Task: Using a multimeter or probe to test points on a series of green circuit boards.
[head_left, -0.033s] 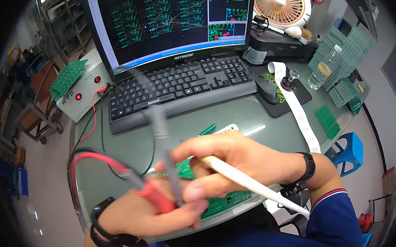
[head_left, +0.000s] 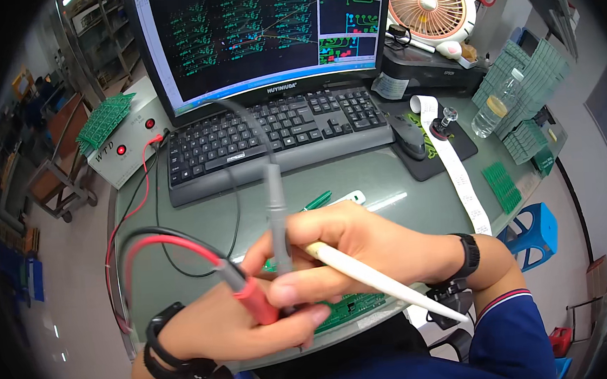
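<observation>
My left hand (head_left: 218, 329) is closed around a red test probe (head_left: 258, 302) with a grey collar and a red lead. My right hand (head_left: 374, 248) grips a grey test probe (head_left: 277, 216), which stands nearly upright with a black lead at its top. A cream tapered stick (head_left: 387, 281) is held in the same hand and points toward the lower right. Both hands meet over a green circuit board (head_left: 354, 307), which they largely cover. The probe tips are hidden behind my fingers.
Beyond my hands stand a keyboard (head_left: 279, 138) and a monitor (head_left: 250, 31) with a board layout. A grey box (head_left: 129, 159) with two red lights, bearing green boards, is at left. The mouse (head_left: 407, 136), paper strip (head_left: 453, 165), water bottle (head_left: 498, 105) and more boards (head_left: 502, 186) lie right.
The grey probe has shifted right and stands straighter. The red probe and its lead have moved slightly to the right, while my right hand has edged left.
</observation>
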A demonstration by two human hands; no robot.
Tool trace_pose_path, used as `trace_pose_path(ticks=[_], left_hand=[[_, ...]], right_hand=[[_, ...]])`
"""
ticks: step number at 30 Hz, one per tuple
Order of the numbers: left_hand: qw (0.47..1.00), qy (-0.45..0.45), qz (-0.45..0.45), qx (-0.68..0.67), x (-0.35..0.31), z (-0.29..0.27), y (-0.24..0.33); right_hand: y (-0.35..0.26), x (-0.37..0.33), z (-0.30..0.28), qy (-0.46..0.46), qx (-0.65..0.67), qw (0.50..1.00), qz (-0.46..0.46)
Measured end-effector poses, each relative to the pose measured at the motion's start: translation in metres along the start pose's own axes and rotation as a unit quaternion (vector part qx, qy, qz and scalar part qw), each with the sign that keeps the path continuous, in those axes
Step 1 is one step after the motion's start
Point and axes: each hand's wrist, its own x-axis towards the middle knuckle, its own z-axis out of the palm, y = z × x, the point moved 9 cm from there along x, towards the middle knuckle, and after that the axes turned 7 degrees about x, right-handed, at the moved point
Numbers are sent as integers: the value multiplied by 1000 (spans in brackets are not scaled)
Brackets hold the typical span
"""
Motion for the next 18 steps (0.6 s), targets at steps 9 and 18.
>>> trace_pose_path(ticks=[9, 18], left_hand=[[969, 162, 40, -185, -11, -47, -36], [976, 106, 19, -192, 0, -31, -50]], right_hand=[[29, -30, -39, 159, 89, 983, 28], [52, -36, -34, 185, -21, 982, -44]])
